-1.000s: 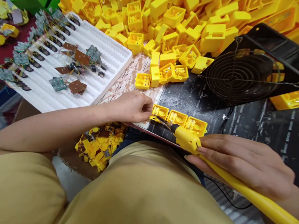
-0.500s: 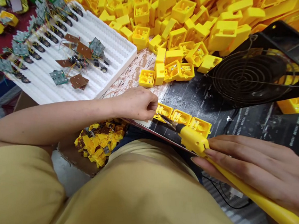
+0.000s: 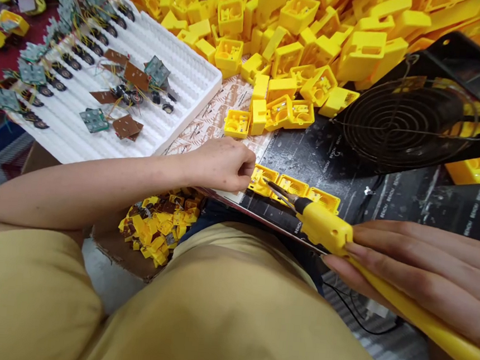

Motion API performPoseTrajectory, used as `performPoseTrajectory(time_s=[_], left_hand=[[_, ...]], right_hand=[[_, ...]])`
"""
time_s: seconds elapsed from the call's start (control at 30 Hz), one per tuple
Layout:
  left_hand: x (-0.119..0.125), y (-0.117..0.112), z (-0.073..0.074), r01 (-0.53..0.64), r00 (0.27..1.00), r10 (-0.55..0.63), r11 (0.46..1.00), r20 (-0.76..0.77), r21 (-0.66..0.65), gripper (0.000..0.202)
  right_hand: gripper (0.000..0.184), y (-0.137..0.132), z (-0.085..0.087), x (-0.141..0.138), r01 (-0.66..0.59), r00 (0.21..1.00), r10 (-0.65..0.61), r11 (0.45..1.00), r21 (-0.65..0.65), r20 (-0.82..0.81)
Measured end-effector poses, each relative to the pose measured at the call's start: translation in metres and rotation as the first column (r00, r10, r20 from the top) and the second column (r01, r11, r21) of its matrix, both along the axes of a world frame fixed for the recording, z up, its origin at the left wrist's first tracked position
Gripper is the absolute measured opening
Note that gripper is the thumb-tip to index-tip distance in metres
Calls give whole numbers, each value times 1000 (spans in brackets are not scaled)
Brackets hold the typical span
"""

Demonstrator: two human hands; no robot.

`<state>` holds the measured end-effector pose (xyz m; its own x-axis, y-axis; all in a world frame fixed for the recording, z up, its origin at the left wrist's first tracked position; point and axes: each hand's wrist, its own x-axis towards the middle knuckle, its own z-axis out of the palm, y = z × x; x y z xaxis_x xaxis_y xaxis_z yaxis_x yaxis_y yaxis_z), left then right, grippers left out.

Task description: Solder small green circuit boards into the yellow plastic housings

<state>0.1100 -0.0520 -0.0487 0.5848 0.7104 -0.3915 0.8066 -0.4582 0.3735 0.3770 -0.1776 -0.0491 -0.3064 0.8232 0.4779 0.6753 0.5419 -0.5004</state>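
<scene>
A row of three open yellow plastic casings [image 3: 293, 188] lies on the dark mat near the table's front edge. My left hand [image 3: 220, 164] is closed beside the leftmost casing [image 3: 262, 179], its fingertips pinched at that casing's left side. My right hand [image 3: 428, 278] grips a yellow soldering iron [image 3: 332, 230] by its handle. The iron's metal tip [image 3: 273, 187] reaches into the leftmost casing.
A big heap of yellow casings [image 3: 303, 34] fills the back of the table. A white ribbed tray [image 3: 181, 85] with circuit boards and wired parts sits at the left. A black fan [image 3: 409, 116] stands at the right. A carton of yellow scrap pieces [image 3: 155, 228] lies below the table edge.
The soldering iron's tip has shifted slightly along the leftmost casing, and my right hand moved a little to the right. My left hand stays at the casing.
</scene>
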Motion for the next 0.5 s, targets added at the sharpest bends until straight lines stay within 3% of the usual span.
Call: performPoseTrajectory(time_s=[0.07,0.17,0.4,0.43,0.5], left_hand=[[1,0,1,2,1000,-2,1000,-6,-8,8],[2,0,3,7,1000,-7,1000,-16,-7,8],[0,1,0,-2,1000,2,1000,6,7,7],[0,1,-1,3,1000,-3,1000,14,13,8],[0,1,-1,6,1000,-6,1000,18,10,8]], right_hand=[[21,3,3,-4,-51,998,50,998,26,36],[14,10,7,-10,-222,968,211,972,74,135],[15,30,7,-15,-447,878,372,861,240,302],[15,29,9,-14,-468,865,393,857,218,313],[16,24,11,-9,-367,919,332,917,154,212]])
